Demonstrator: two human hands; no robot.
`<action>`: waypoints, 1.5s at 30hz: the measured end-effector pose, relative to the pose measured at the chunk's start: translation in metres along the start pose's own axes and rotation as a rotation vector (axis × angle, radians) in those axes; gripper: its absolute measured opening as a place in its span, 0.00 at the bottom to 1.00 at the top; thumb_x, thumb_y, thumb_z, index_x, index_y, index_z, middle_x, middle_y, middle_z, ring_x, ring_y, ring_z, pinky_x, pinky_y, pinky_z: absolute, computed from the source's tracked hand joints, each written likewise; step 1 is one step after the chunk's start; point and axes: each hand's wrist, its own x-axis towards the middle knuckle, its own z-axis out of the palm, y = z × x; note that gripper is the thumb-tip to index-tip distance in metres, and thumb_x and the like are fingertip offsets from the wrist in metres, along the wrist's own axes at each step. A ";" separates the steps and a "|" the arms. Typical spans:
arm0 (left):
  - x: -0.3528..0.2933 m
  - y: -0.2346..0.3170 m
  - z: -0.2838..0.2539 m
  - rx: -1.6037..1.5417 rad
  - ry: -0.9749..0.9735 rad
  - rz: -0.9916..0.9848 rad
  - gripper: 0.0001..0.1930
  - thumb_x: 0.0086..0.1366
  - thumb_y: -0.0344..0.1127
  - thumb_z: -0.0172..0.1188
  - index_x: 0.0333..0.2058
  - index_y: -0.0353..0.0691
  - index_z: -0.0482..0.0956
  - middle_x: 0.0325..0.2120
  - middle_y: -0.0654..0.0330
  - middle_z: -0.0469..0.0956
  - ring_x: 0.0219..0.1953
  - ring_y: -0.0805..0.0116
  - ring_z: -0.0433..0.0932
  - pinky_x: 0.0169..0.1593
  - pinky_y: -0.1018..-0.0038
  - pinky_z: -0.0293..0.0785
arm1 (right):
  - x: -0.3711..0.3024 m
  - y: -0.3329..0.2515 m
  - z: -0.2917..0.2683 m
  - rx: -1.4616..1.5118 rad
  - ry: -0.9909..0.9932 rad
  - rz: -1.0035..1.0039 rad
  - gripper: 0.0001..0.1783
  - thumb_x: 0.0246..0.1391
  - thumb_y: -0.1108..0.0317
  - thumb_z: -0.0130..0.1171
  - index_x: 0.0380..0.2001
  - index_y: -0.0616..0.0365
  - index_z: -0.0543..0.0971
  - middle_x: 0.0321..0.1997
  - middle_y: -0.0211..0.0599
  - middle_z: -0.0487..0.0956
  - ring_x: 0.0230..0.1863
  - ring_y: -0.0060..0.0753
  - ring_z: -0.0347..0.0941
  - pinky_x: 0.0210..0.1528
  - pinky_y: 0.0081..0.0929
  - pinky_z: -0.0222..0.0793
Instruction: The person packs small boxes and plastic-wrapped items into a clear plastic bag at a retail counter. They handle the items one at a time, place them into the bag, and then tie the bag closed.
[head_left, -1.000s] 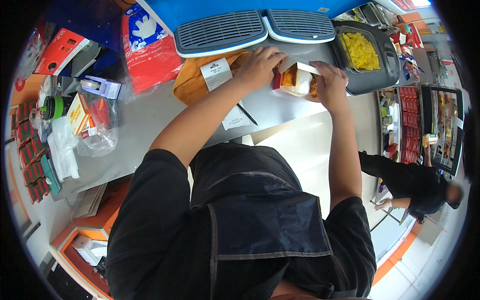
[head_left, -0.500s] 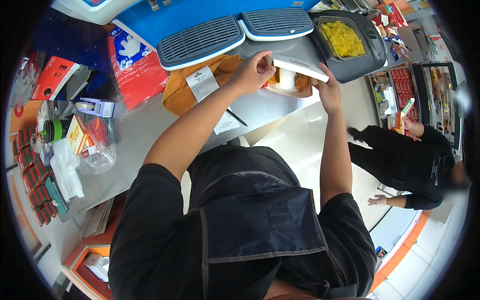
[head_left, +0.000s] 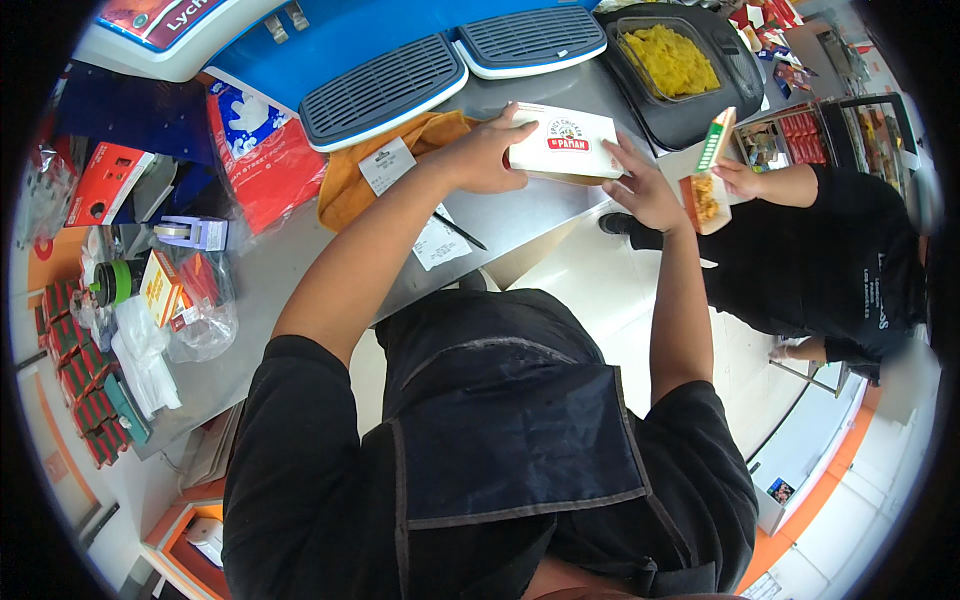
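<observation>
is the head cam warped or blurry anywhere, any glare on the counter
Head view: strong fisheye, with a black rim and the steel counter edge bending; lighting bright and even, only a soft sheen on the counter, no hard glare; the white box between the left hand and right hand is sharp; a co-worker's face at right is blurred.

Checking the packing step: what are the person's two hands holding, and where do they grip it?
Both hold a white food box, lid shut, on the steel counter: left hand at its left end, right hand at its near right corner.
</observation>
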 end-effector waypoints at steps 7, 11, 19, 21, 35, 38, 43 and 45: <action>-0.009 -0.012 0.014 0.254 0.059 0.099 0.21 0.68 0.37 0.59 0.58 0.40 0.77 0.65 0.46 0.67 0.64 0.46 0.70 0.66 0.61 0.68 | -0.002 0.027 0.057 -0.223 0.396 -0.161 0.21 0.59 0.67 0.66 0.56 0.50 0.81 0.68 0.57 0.69 0.69 0.48 0.68 0.65 0.33 0.67; -0.045 -0.037 0.022 0.272 0.229 0.174 0.17 0.67 0.38 0.60 0.52 0.41 0.81 0.61 0.52 0.73 0.59 0.50 0.75 0.61 0.60 0.73 | -0.007 0.009 0.092 -0.208 0.385 -0.161 0.20 0.62 0.64 0.64 0.57 0.50 0.81 0.68 0.62 0.67 0.71 0.52 0.64 0.66 0.35 0.65; -0.025 -0.001 0.001 0.432 0.159 0.262 0.19 0.57 0.45 0.69 0.44 0.43 0.83 0.60 0.54 0.71 0.72 0.51 0.56 0.72 0.44 0.49 | -0.009 0.019 0.107 -0.381 0.487 -0.270 0.21 0.59 0.62 0.67 0.55 0.51 0.82 0.66 0.67 0.68 0.65 0.55 0.71 0.58 0.36 0.73; -0.007 -0.003 -0.003 0.419 0.071 0.297 0.20 0.54 0.48 0.71 0.40 0.41 0.83 0.64 0.53 0.66 0.72 0.49 0.54 0.73 0.44 0.47 | -0.007 0.021 0.103 -0.346 0.470 -0.240 0.21 0.58 0.62 0.67 0.54 0.52 0.83 0.64 0.67 0.70 0.63 0.56 0.73 0.57 0.36 0.74; 0.013 0.047 0.022 0.413 -0.123 0.121 0.58 0.37 0.54 0.75 0.71 0.55 0.59 0.59 0.46 0.68 0.62 0.50 0.66 0.62 0.50 0.56 | 0.052 0.109 -0.009 0.289 0.685 0.414 0.24 0.63 0.63 0.58 0.57 0.70 0.73 0.44 0.45 0.81 0.33 0.31 0.82 0.28 0.25 0.79; -0.011 0.072 0.008 0.383 -0.172 0.110 0.56 0.40 0.52 0.73 0.71 0.55 0.60 0.58 0.43 0.66 0.62 0.45 0.65 0.62 0.51 0.55 | 0.042 0.108 -0.014 0.533 0.613 0.390 0.19 0.61 0.72 0.54 0.53 0.70 0.75 0.48 0.42 0.80 0.44 0.35 0.81 0.44 0.27 0.81; -0.117 0.081 -0.036 0.170 -0.021 -0.058 0.56 0.40 0.49 0.73 0.71 0.55 0.59 0.60 0.44 0.64 0.63 0.45 0.64 0.63 0.54 0.53 | 0.012 0.078 0.000 0.538 0.610 0.332 0.19 0.64 0.71 0.52 0.53 0.73 0.75 0.49 0.44 0.80 0.46 0.36 0.81 0.47 0.28 0.81; -0.177 0.076 -0.056 0.167 0.038 -0.208 0.56 0.40 0.49 0.74 0.71 0.55 0.59 0.61 0.43 0.63 0.63 0.44 0.64 0.63 0.53 0.53 | -0.001 0.040 0.010 0.500 0.521 0.302 0.19 0.67 0.68 0.52 0.55 0.71 0.75 0.51 0.44 0.80 0.49 0.36 0.81 0.50 0.31 0.81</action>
